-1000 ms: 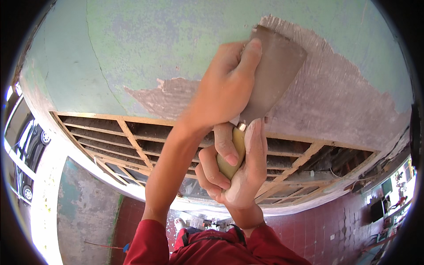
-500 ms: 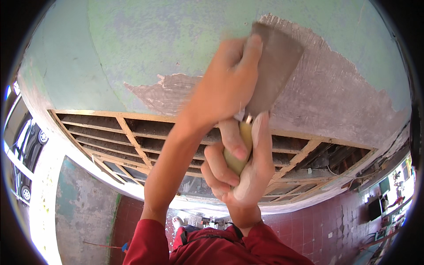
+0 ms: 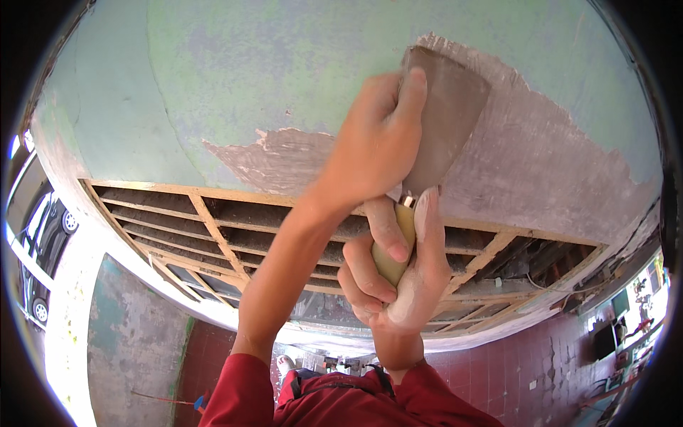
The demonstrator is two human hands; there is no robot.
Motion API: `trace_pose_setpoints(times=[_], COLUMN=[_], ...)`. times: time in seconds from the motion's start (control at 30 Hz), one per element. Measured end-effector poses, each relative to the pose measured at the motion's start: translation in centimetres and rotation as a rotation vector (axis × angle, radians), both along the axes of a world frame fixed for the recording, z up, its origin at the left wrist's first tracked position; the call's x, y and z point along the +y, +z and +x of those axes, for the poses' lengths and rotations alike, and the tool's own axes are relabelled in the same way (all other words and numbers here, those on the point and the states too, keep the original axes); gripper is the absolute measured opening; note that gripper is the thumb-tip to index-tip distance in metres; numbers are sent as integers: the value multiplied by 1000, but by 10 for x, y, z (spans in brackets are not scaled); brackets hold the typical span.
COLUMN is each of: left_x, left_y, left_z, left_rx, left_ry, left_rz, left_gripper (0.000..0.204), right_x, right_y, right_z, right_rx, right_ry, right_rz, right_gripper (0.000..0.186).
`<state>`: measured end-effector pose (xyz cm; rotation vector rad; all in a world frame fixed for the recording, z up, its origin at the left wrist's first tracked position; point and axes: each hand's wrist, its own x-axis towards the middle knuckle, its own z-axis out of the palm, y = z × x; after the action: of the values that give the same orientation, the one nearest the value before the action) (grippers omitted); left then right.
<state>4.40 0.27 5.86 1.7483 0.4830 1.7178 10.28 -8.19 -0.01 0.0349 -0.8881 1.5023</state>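
Note:
A wide scraper [image 3: 449,114] with a flat grey metal blade and a pale yellow handle lies against a wall of peeling green paint [image 3: 242,64]. My right hand [image 3: 409,274] is wrapped around the handle, its fingers dusted white. Higher up, my left hand [image 3: 377,142] grips the blade's left edge with the thumb on its face; its other fingers are mostly hidden. The blade's top edge sits by the ragged upper border of a bare greyish patch [image 3: 533,149]. Left of my wrist, a smaller bare patch [image 3: 274,156] shows.
Below the painted surface runs a wooden slatted frame [image 3: 203,217] with dark gaps. A thin cable [image 3: 562,286] hangs at its right. Red floor tiles [image 3: 498,370] lie beneath, with a low weathered wall [image 3: 128,334] at left. Cars [image 3: 46,249] stand outside at far left.
Both hands and the scraper have shifted slightly down and to the right in the picture, the blade's top edge lower along the paint border. The grip is the same.

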Motion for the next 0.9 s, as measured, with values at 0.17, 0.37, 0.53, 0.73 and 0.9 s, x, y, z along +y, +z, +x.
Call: trace_pose_setpoints(times=[0.17,0.37,0.53,0.73,0.9], left_x=[-6,-6,-7,-7,-5], left_y=[-2,16,2,9,2], left_z=[0,4,3,4,6], left_rx=[51,15,37,17,36], left_ry=[55,143,91,143,77], left_rz=[-126,-26,-68,-114,-73], left_gripper=[44,46,47,49,48], right_x=[-6,2,-5,-1,-6], right_y=[-3,12,0,7,1], right_z=[1,3,3,4,4], right_rx=[56,46,49,26,32], right_ry=[15,19,15,19,-29], right_rz=[-87,-9,-37,8,-13], right_gripper=[51,46,44,43,42])
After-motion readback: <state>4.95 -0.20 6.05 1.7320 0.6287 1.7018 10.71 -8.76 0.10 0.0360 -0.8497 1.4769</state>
